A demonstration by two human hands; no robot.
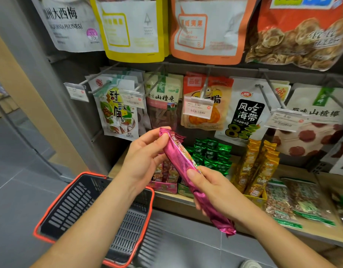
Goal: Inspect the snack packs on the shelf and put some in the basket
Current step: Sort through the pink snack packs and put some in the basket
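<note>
Holding a pink pack [186, 167] slantwise in front of the shelf [186, 200], I judge I'm at the inspecting step. My left hand [145, 157] has fingers curled round its far upper end; my right hand [211, 188] pinches its middle, thumb on top. The basket [56, 207] sits low and to the left, nothing visible in it. Next I'd free one hand, swing the pack left and down, and drop it inside the rim.

glossy foil pink pack [188, 167] (crinkled), plastic basket [74, 202]
</note>
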